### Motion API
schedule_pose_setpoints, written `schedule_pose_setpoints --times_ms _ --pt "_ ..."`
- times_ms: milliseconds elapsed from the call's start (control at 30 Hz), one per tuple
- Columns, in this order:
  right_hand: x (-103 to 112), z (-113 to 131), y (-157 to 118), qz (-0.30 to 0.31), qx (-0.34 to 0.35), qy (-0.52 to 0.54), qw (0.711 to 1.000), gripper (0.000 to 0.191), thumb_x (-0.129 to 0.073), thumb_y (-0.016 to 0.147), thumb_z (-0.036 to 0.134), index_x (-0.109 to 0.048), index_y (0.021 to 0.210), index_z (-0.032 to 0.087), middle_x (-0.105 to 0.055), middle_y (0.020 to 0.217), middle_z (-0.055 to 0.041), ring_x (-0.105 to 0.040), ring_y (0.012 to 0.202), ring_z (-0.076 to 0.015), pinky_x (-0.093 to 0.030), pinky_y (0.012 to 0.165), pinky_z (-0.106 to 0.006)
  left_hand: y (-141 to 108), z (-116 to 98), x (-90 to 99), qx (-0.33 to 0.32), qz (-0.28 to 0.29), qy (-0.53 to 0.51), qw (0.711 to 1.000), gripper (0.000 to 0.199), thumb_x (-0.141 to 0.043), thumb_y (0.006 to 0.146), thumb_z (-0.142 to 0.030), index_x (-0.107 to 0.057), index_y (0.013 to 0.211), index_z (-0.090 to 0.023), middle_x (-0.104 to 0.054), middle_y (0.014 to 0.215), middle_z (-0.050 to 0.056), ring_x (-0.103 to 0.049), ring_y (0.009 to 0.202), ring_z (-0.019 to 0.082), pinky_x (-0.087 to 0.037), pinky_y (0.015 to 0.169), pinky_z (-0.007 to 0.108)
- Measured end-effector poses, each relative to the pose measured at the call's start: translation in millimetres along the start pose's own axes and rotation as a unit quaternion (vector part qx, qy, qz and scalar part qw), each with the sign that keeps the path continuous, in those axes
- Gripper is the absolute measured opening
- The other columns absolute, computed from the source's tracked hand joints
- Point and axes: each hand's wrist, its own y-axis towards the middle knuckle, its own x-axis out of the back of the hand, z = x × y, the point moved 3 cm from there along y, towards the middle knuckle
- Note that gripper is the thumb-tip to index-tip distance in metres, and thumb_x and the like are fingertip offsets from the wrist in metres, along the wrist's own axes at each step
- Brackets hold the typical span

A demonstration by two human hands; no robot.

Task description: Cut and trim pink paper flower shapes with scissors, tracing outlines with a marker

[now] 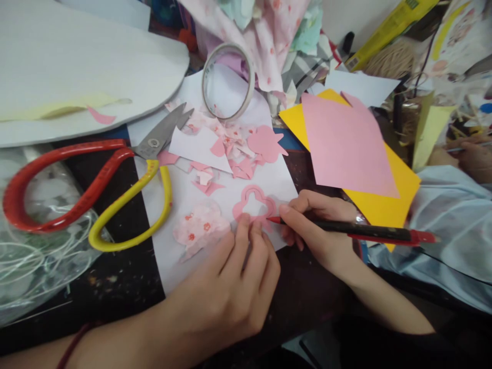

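Lower centre: left hand (pixel 234 277) presses 1 pink paper cutout (pixel 240 211) flat with its fingertips; right of centre, right hand (pixel 321 228) grips 1 red-black pen (pixel 369 230), tip at the cutout's right edge.

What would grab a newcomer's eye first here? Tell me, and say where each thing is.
Probably the scissors, with one red and one yellow handle, at left with blades towards the tape roll. Next, the pink sheet over a yellow one at right. Then, near the centre, the red-tipped pen in the right hand, its tip at a pink cutout under the left fingers.
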Motion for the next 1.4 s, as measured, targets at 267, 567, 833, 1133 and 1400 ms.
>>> schedule_pose_setpoints --times_ms 267,567,833,1133,1400 --pt "-0.2 0.1 0.0 0.004 -0.003 -0.007 1.000 0.031 -0.070 0.088 0.031 -0.058 0.062 0.020 -0.063 0.053 0.0020 -0.053 0.042 -0.0070 -0.039 0.037 -0.019 0.0 0.3 -0.9 -0.002 0.000 0.002 1.000 0.039 -0.042 0.093 -0.015 -0.064 0.121 0.002 -0.071 0.120 0.021 -0.069 0.112 0.036 -0.057 0.085 0.039" --pt "-0.4 -0.4 0.8 0.000 -0.010 -0.007 1.000 0.030 -0.070 0.088 0.035 -0.060 0.064 0.020 -0.065 0.056 0.0008 -0.055 0.043 -0.0080 -0.040 0.037 -0.021 1.7 0.5 -0.2 0.000 -0.001 0.002 1.000 0.039 -0.042 0.094 -0.016 -0.065 0.120 0.002 -0.071 0.120 0.021 -0.069 0.111 0.035 -0.057 0.084 0.038" --pt "-1.4 0.1 1.2 -0.003 -0.011 0.008 1.000 0.031 -0.071 0.087 0.033 -0.058 0.062 0.020 -0.064 0.053 0.0020 -0.053 0.040 -0.0072 -0.038 0.036 -0.020 0.2 0.2 -0.3 0.003 0.000 -0.002 1.000 0.038 -0.043 0.094 -0.015 -0.065 0.120 0.002 -0.071 0.120 0.022 -0.068 0.112 0.037 -0.057 0.084 0.038" --pt "0.0 -2.4 -0.1 0.002 -0.004 0.005 1.000 0.032 -0.071 0.087 0.035 -0.058 0.063 0.020 -0.064 0.054 0.0017 -0.053 0.041 -0.0073 -0.038 0.036 -0.020 0.3 0.8 -0.4 0.002 -0.002 0.003 1.000 0.039 -0.042 0.094 -0.015 -0.065 0.121 0.002 -0.071 0.121 0.021 -0.069 0.112 0.035 -0.057 0.085 0.038" --pt "-0.3 -2.7 0.1 0.005 -0.005 0.002 1.000 0.032 -0.070 0.088 0.034 -0.057 0.062 0.020 -0.064 0.053 0.0018 -0.052 0.041 -0.0073 -0.037 0.035 -0.020 0.7 0.3 -1.6 0.003 -0.002 -0.001 1.000 0.039 -0.042 0.094 -0.016 -0.065 0.120 0.002 -0.071 0.120 0.021 -0.069 0.112 0.035 -0.057 0.084 0.038"
